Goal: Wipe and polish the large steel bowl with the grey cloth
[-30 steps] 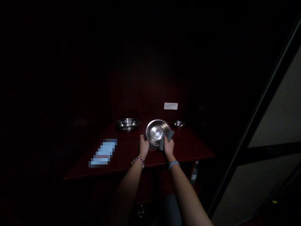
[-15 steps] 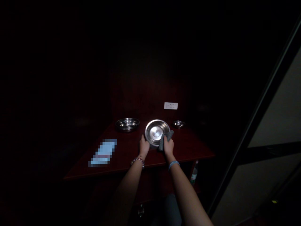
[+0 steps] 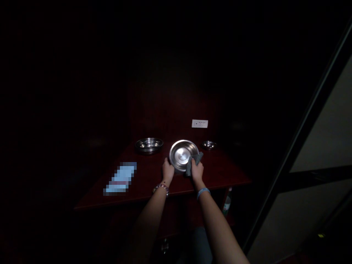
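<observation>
Steel basin (image 3: pixel 180 154) held tilted over surface (image 3: pixel 150 181), interior apparently so exposed to cloth (image 3: pixel 188 169); contact beneath unclear. Rim gripped by left hand (image 3: pixel 168 171), fingers curled, presumably for steadiness; cloth pinched against near-right side by right hand (image 3: pixel 197 171), thumb uppermost.

Blurred blue item (image 3: pixel 121 178), seemingly flat.

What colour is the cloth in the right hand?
The cloth is dark grey, best seen in the head view.
</observation>
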### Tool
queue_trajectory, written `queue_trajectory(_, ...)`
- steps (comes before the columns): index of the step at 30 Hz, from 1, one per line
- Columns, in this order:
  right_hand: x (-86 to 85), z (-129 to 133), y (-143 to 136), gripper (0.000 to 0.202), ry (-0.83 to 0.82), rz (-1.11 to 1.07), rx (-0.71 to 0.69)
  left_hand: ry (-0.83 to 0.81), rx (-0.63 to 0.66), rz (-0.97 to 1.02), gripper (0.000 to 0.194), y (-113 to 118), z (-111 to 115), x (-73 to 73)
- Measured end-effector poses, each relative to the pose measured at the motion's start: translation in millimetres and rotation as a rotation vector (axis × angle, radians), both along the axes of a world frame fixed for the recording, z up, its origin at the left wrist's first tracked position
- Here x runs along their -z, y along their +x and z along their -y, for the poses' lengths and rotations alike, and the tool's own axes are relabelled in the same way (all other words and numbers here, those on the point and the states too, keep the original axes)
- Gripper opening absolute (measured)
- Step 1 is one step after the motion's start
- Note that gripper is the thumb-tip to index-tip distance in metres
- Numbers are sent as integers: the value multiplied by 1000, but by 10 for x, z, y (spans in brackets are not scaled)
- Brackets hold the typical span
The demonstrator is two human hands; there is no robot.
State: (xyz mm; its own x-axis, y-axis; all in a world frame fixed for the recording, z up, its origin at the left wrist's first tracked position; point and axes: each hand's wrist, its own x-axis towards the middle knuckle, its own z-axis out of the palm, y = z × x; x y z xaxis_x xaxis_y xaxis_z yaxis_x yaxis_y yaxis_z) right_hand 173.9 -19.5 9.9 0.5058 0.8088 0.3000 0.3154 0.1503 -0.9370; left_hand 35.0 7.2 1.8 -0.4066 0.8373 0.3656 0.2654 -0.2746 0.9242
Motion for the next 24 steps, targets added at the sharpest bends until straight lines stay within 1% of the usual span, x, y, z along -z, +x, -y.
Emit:
queue_trajectory(3,8,-12,2,32,-10,-2,7,-45,20,-6,31,3,8,-14)
queue_trajectory(15,23,-34,6,36,-18,23,22,-49,27,-22,25,-14,1,-12)
queue_trajectory(24,32,-36,5,36,1,-1,-1,-45,24,17,10,-16,-19,3)
